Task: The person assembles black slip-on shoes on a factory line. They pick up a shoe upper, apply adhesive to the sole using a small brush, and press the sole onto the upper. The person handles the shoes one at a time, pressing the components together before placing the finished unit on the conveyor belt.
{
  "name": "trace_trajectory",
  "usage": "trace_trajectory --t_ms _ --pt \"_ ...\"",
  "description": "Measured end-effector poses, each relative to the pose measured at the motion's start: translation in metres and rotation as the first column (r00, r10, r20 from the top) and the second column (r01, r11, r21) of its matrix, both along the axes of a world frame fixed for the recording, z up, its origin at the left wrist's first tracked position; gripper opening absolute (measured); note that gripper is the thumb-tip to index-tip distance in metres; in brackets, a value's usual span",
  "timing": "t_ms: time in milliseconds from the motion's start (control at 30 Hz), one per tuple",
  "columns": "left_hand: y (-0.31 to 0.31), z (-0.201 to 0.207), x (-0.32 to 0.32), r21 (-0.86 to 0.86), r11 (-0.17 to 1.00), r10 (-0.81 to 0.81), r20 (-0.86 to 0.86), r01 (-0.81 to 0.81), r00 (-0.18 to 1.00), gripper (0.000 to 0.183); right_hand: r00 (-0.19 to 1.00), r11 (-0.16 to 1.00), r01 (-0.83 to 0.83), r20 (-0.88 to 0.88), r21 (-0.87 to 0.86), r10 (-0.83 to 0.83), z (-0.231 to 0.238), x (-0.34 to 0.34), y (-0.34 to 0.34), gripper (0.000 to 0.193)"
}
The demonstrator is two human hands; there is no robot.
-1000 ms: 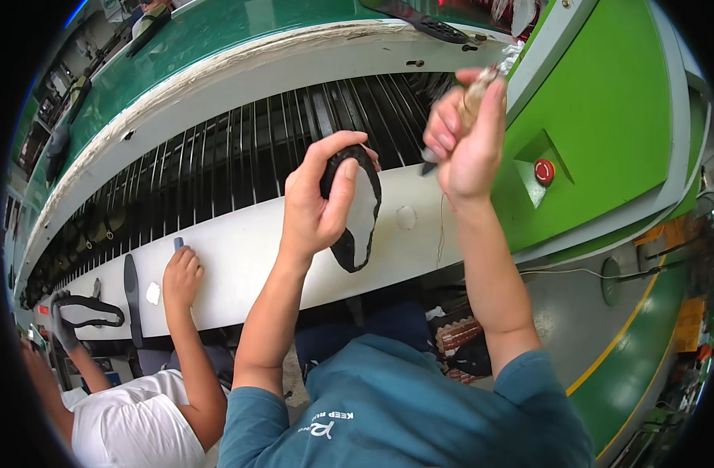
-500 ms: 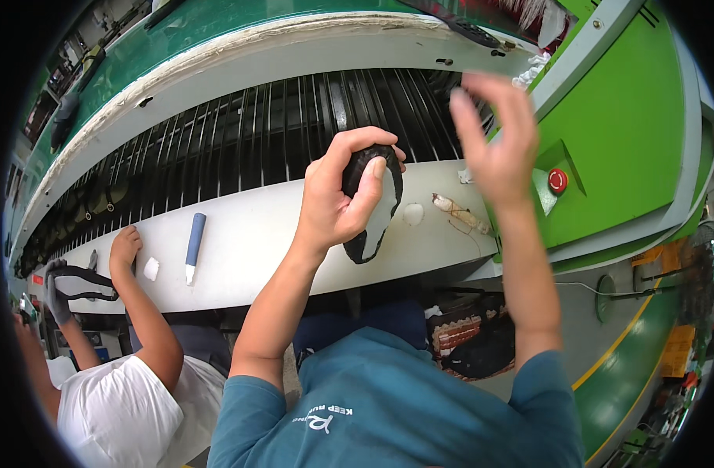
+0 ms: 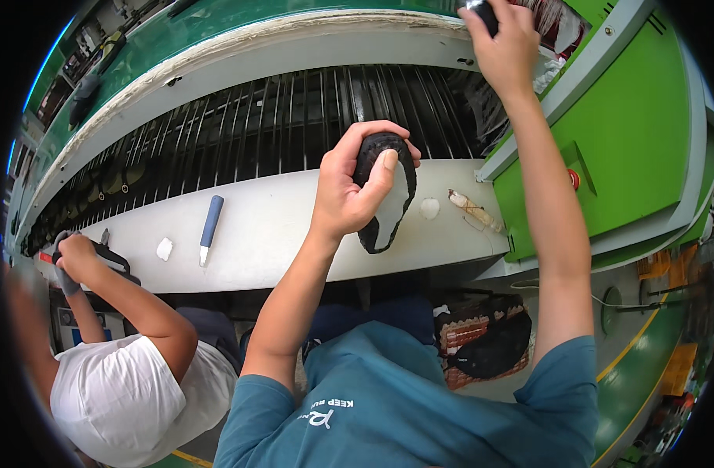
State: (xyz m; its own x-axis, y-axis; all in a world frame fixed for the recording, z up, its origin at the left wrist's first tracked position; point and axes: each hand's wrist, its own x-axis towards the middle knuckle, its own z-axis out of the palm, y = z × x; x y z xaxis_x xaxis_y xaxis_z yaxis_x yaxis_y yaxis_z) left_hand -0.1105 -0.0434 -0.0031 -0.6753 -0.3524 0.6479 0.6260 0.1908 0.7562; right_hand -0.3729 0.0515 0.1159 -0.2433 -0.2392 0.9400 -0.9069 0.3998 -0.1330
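My left hand [image 3: 345,187] is closed round a black shoe upper [image 3: 382,144] on a last, its pale grey underside turned up and my thumb pressing near one end. Its lower end hangs over the white worktop. At the far right my right hand [image 3: 509,47] is stretched out to the green shelf, thumb and fingers closed round a shiny black object [image 3: 483,15], which the upper picture edge cuts off; its kind cannot be made out. A blue-handled tool with a white tip [image 3: 210,226] lies on the worktop to the left.
On the white worktop [image 3: 287,234] are white wax-like lumps [image 3: 164,249] and a string-wrapped stick [image 3: 475,210]. Beyond runs a bed of dark rollers [image 3: 271,125]. A green machine panel [image 3: 630,148] stands right. At left a co-worker [image 3: 131,390] handles a black piece.
My right hand has moved up and away from above the worktop to the far shelf and closed on the black object. The left hand still holds the shoe upper.
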Motion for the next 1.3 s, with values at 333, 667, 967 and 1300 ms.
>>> trace_trajectory --t_ms 333,667,967,1300 --pt "0.002 -0.003 0.000 0.073 0.996 -0.043 -0.004 0.043 0.999 0.025 0.241 0.567 -0.495 0.523 -0.658 0.817 -0.055 0.149 0.096 0.030" --pt "0.000 -0.001 0.013 -0.088 0.989 0.124 0.007 -0.123 0.992 0.031 -0.067 0.491 -0.447 0.576 -0.748 0.815 -0.123 0.220 0.094 0.027" --pt "0.002 -0.004 0.014 0.016 0.996 0.090 0.027 -0.091 0.996 0.032 -0.095 0.498 -0.434 0.587 -0.751 0.804 -0.139 0.227 0.081 0.019" --pt "0.003 -0.013 0.005 0.160 0.978 -0.137 -0.013 0.137 0.991 0.094 -0.096 0.512 -0.479 0.623 -0.713 0.777 -0.138 0.232 0.075 0.024"
